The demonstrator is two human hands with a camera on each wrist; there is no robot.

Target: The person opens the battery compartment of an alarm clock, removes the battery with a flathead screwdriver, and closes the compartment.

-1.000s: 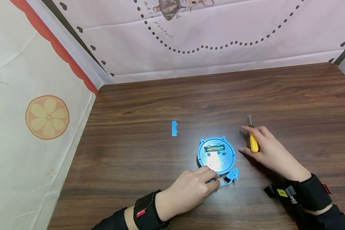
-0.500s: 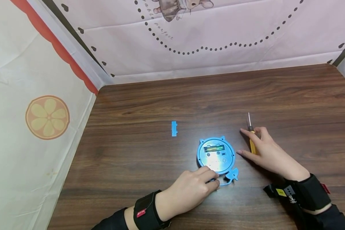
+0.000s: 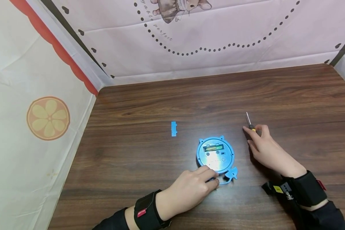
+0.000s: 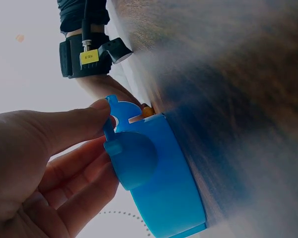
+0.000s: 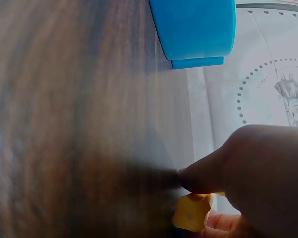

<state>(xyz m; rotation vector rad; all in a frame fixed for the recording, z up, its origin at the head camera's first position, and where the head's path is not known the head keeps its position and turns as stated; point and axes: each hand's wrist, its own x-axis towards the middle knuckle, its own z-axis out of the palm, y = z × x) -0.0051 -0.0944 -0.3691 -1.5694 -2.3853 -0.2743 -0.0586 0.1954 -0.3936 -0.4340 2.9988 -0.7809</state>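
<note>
A round blue clock-like device [image 3: 217, 161] lies on the table with its back up and its battery slot uncovered. Inside the slot sits a green battery [image 3: 213, 148]. At its near edge, the left hand [image 3: 188, 190] grips a part of the looped rim; the left wrist view shows the thumb and fingers pinching a blue tab [image 4: 134, 161]. To the right of the device, the right hand [image 3: 265, 150] holds a screwdriver [image 3: 251, 127] by its yellow handle [image 5: 191, 215], the thumb against it. Its thin metal shaft points away from the person; most of the handle is hidden in the head view.
A small blue battery cover [image 3: 173, 129] lies on the brown wooden table [image 3: 132, 153], left of and beyond the device. Printed white cloths hang at the table's back [image 3: 207, 64] and left side [image 3: 23, 166].
The right thumb has drawn in against the screwdriver's handle, and the fingers now grip it. The shaft has tipped slightly leftward. Left hand and device stay nearly where they were.
</note>
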